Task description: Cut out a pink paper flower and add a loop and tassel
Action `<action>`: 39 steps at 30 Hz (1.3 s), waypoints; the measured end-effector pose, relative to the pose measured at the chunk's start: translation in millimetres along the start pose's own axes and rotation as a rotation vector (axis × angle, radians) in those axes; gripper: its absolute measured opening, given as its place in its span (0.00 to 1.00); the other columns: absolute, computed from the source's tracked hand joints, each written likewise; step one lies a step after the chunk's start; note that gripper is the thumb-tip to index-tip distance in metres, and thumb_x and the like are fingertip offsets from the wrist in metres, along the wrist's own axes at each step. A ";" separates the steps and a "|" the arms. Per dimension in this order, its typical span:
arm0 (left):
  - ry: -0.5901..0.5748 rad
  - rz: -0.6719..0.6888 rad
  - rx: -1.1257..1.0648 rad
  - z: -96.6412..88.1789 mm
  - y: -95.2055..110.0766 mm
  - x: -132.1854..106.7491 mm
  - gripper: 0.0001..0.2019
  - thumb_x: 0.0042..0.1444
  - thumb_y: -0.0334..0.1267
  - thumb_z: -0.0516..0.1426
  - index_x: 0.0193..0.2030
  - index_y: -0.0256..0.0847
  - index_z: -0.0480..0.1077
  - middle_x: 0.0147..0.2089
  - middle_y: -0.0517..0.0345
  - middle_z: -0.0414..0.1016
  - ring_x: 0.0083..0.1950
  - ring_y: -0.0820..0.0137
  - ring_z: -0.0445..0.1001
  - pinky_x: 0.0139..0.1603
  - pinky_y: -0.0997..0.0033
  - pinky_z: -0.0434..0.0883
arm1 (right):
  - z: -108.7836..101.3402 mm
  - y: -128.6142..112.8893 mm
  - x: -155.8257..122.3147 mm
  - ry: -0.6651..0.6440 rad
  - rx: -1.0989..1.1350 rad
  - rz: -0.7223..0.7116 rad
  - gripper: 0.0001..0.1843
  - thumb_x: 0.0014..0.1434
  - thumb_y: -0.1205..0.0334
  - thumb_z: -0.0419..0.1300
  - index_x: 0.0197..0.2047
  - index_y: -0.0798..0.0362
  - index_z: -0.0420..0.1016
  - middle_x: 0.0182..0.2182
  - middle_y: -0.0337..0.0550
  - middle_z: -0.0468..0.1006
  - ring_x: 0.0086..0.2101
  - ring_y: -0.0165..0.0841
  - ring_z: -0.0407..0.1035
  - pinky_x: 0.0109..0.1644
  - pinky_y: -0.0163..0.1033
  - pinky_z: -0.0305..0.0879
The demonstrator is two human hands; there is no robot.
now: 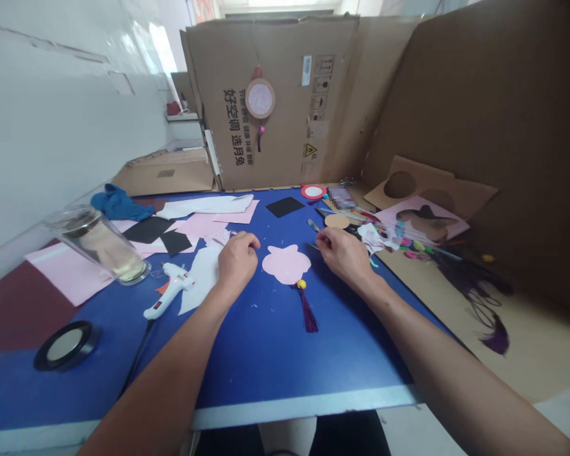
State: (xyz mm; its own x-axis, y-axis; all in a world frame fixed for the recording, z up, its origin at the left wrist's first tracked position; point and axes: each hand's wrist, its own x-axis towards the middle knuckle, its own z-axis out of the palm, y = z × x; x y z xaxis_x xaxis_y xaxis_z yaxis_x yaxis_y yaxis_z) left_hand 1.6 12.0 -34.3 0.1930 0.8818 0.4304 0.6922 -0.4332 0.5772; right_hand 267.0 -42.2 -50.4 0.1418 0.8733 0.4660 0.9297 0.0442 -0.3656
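Note:
A pink paper cutout with a scalloped outline (286, 264) lies flat on the blue table between my hands. At its lower edge sit a yellow bead (301, 285) and a purple tassel (308, 313). Just left of the cutout, my left hand (240, 256) is closed with curled fingers, near scraps of pink and white paper; what it pinches, if anything, is hidden. To the right of the cutout my right hand (342, 253) is closed too, thumb and fingers together. A thin dark pointed piece (312, 246) shows beside its fingertips; I cannot tell whether it is held.
At left are a white glue gun (170, 288), a lidded glass jar (107, 247), a tape roll (66, 345) and pink sheets (71, 272). Cardboard walls (285, 126) stand behind and at right. Craft bits, a tan disc (337, 221) and dark tassels (496, 335) lie at right.

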 end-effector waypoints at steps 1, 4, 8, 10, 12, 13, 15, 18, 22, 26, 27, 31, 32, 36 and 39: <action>-0.006 -0.003 0.012 -0.7 0.6 0.2 0.16 0.57 0.22 0.53 0.31 0.47 0.76 0.39 0.54 0.81 0.44 0.57 0.77 0.42 0.61 0.65 | 0.4 -0.1 -0.2 -0.007 -0.005 -0.007 0.08 0.68 0.65 0.60 0.44 0.48 0.82 0.41 0.46 0.86 0.40 0.42 0.77 0.36 0.41 0.57; -0.014 -0.025 0.036 -2.7 3.9 0.3 0.14 0.58 0.24 0.54 0.28 0.47 0.74 0.37 0.55 0.81 0.43 0.57 0.76 0.39 0.61 0.62 | 1.0 -0.7 -0.5 -0.027 -0.017 -0.015 0.08 0.68 0.65 0.60 0.45 0.49 0.82 0.41 0.47 0.86 0.40 0.42 0.77 0.37 0.41 0.58; -0.007 -0.053 0.041 -3.8 7.2 -0.5 0.13 0.60 0.28 0.55 0.30 0.47 0.77 0.40 0.56 0.83 0.43 0.57 0.77 0.39 0.62 0.61 | 0.7 -1.6 -0.8 -0.023 -0.021 -0.011 0.09 0.69 0.66 0.60 0.45 0.48 0.82 0.41 0.46 0.85 0.41 0.42 0.77 0.37 0.41 0.58; 0.002 -0.059 0.046 -3.6 7.6 -0.9 0.13 0.61 0.29 0.55 0.31 0.48 0.77 0.40 0.55 0.83 0.43 0.56 0.77 0.39 0.62 0.61 | 0.5 -1.9 -0.9 -0.013 -0.018 -0.016 0.09 0.69 0.65 0.60 0.45 0.49 0.82 0.42 0.47 0.85 0.41 0.42 0.77 0.37 0.41 0.59; 0.006 -0.064 0.047 -3.4 7.5 -1.2 0.13 0.61 0.29 0.55 0.32 0.48 0.78 0.40 0.55 0.83 0.43 0.57 0.77 0.39 0.62 0.61 | 0.3 -2.4 -1.1 -0.015 -0.016 -0.019 0.09 0.69 0.65 0.60 0.45 0.49 0.82 0.42 0.47 0.85 0.42 0.42 0.77 0.38 0.41 0.60; 0.006 -0.068 0.047 -3.3 7.6 -1.3 0.13 0.62 0.29 0.55 0.32 0.48 0.78 0.40 0.55 0.84 0.42 0.57 0.77 0.39 0.62 0.61 | 0.2 -2.8 -1.2 -0.020 -0.016 -0.019 0.09 0.69 0.66 0.60 0.45 0.49 0.82 0.42 0.47 0.85 0.42 0.42 0.77 0.38 0.41 0.60; 0.002 -0.074 0.048 -3.5 7.8 -1.4 0.12 0.63 0.30 0.55 0.33 0.47 0.78 0.40 0.55 0.84 0.42 0.57 0.77 0.40 0.63 0.62 | -0.3 -4.0 -1.5 -0.031 -0.017 -0.019 0.09 0.69 0.66 0.60 0.45 0.49 0.83 0.42 0.47 0.85 0.42 0.42 0.77 0.39 0.41 0.61; 0.002 -0.076 0.052 -4.4 8.5 -1.0 0.11 0.65 0.32 0.55 0.37 0.47 0.78 0.43 0.55 0.85 0.44 0.57 0.78 0.41 0.63 0.62 | -1.8 -6.6 -1.5 -0.037 -0.023 -0.006 0.09 0.69 0.65 0.60 0.45 0.49 0.83 0.43 0.47 0.86 0.43 0.41 0.78 0.39 0.40 0.61; -0.031 -0.105 0.097 -5.1 8.7 -0.2 0.13 0.71 0.39 0.53 0.40 0.46 0.78 0.44 0.54 0.85 0.45 0.59 0.79 0.41 0.65 0.63 | -3.8 -9.0 -0.5 -0.091 -0.070 0.058 0.10 0.72 0.57 0.61 0.41 0.48 0.84 0.39 0.46 0.87 0.40 0.41 0.78 0.35 0.40 0.56; -0.076 -0.135 0.142 -2.2 6.2 0.0 0.18 0.74 0.45 0.52 0.37 0.45 0.78 0.40 0.53 0.85 0.43 0.60 0.79 0.40 0.65 0.64 | -1.4 -6.1 -0.5 -0.057 -0.057 0.023 0.09 0.71 0.64 0.60 0.48 0.47 0.83 0.43 0.45 0.88 0.42 0.40 0.79 0.36 0.39 0.57; -0.076 -0.131 0.142 -0.9 5.1 -0.2 0.16 0.74 0.44 0.52 0.39 0.45 0.79 0.41 0.53 0.85 0.44 0.60 0.79 0.41 0.65 0.65 | -0.1 -4.9 -0.8 -0.049 -0.050 0.011 0.10 0.70 0.65 0.60 0.49 0.47 0.83 0.44 0.45 0.88 0.43 0.40 0.79 0.37 0.38 0.59; -0.031 -0.113 0.111 4.1 0.8 -1.2 0.12 0.71 0.35 0.55 0.53 0.47 0.79 0.47 0.55 0.86 0.48 0.60 0.81 0.45 0.65 0.67 | 4.4 -3.1 -3.2 -0.029 -0.040 -0.030 0.13 0.70 0.69 0.59 0.50 0.48 0.83 0.47 0.47 0.87 0.46 0.40 0.79 0.41 0.38 0.63; -0.013 -0.098 0.101 4.7 0.3 -1.5 0.13 0.70 0.33 0.56 0.54 0.47 0.79 0.48 0.55 0.86 0.49 0.60 0.81 0.46 0.65 0.67 | 5.0 -4.1 -3.8 -0.024 -0.037 -0.032 0.14 0.69 0.69 0.58 0.51 0.48 0.83 0.48 0.47 0.86 0.46 0.40 0.79 0.41 0.38 0.64; -0.023 -0.053 0.144 4.6 1.8 -3.5 0.15 0.74 0.43 0.54 0.37 0.45 0.77 0.42 0.53 0.84 0.45 0.60 0.79 0.44 0.64 0.67 | 4.6 -12.0 -5.4 -0.068 -0.041 0.040 0.08 0.71 0.61 0.61 0.45 0.48 0.83 0.41 0.44 0.87 0.42 0.40 0.79 0.38 0.39 0.61; -0.028 -0.037 0.151 4.8 2.6 -5.1 0.15 0.74 0.40 0.52 0.36 0.44 0.75 0.42 0.53 0.83 0.45 0.60 0.79 0.43 0.64 0.66 | 3.2 -16.7 -6.3 -0.055 -0.033 0.027 0.09 0.71 0.63 0.59 0.44 0.49 0.83 0.40 0.45 0.86 0.42 0.40 0.78 0.40 0.39 0.62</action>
State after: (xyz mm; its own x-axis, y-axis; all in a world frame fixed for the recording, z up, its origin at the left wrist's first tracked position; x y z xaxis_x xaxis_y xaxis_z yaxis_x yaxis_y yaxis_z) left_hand 5.7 7.3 -38.3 0.1831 0.9026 0.3896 0.7956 -0.3688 0.4807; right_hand 249.5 -46.9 -49.8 0.1492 0.8993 0.4112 0.9368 0.0045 -0.3499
